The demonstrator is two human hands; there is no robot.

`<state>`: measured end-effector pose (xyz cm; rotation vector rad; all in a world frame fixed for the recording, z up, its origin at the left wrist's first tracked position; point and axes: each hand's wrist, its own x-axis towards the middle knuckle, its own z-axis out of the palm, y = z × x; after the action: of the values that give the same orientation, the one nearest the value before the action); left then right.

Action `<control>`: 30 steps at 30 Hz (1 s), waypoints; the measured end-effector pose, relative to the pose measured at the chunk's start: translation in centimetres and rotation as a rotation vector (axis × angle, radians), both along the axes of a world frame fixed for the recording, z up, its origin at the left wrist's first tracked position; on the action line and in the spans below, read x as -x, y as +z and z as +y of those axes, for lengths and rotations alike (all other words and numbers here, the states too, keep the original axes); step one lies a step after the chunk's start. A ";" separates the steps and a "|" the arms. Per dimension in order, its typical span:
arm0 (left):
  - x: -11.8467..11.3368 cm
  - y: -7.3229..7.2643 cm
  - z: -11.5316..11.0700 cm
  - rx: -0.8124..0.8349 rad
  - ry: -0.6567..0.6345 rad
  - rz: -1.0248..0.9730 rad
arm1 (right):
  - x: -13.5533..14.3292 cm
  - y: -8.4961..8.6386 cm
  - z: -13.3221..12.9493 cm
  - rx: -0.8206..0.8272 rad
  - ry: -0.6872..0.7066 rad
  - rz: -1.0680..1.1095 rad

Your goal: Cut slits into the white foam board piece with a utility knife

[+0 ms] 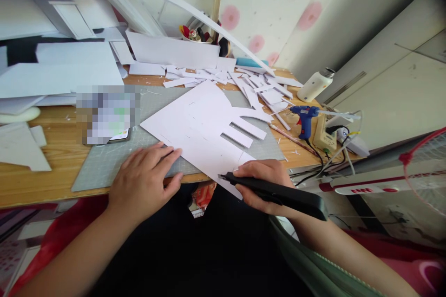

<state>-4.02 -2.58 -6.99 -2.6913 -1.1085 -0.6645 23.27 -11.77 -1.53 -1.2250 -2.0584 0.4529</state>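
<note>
A white foam board sheet (195, 116) lies tilted on the grey cutting mat (101, 167), with faint pencil marks and strip-like prongs cut along its right side. Its near corner sticks out past the table edge. My left hand (144, 178) rests with fingers stretched out, its fingertips at the sheet's near left edge. In my right hand (266, 178) is a black utility knife (289, 197), its tip pointing left over the near part of the sheet. The fingers of that hand are wrapped round the knife, beside the sheet's corner.
White offcuts (258, 88) are heaped behind the mat. A blue glue gun (304, 118) stands by a power strip (324, 134) and a white bottle (315, 84) at right. Left are a partly blurred phone (120, 135) and stacked white boards (59, 74). A long white strip (195, 11) arches overhead.
</note>
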 end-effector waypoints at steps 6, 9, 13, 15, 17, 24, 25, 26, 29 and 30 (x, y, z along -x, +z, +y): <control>0.0 -0.1 0.0 0.007 0.005 -0.006 | -0.2 0.6 -0.2 0.000 0.050 -0.018; 0.0 -0.1 0.0 0.017 0.010 -0.007 | -0.3 0.9 -0.3 0.001 0.058 -0.026; -0.1 -0.1 0.0 0.023 0.021 -0.001 | -0.4 1.2 -0.5 -0.020 0.063 -0.055; -0.1 0.0 0.0 0.025 0.024 0.002 | -0.5 1.3 -0.7 -0.017 0.066 -0.071; -0.1 0.0 0.0 0.026 0.028 -0.001 | -0.7 1.4 -0.8 -0.004 0.070 -0.085; -0.1 -0.1 0.1 0.046 0.034 -0.025 | -0.9 2.1 -1.2 -0.001 0.114 -0.108; -0.1 -0.1 0.1 0.048 0.033 -0.026 | -0.9 2.3 -1.2 0.004 0.114 -0.110; -0.1 -0.1 0.1 0.048 0.031 -0.024 | -0.9 2.4 -1.3 0.012 0.111 -0.114; 0.0 -0.1 0.1 0.043 0.031 -0.020 | -1.4 2.8 -1.7 0.024 0.100 -0.112; 0.0 -0.1 0.0 0.040 0.031 -0.017 | -1.8 2.8 -1.9 0.028 0.095 -0.102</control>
<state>-4.06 -2.55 -7.07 -2.7001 -1.1774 -0.6683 25.02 -13.71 1.30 -1.1925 -2.2109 0.4730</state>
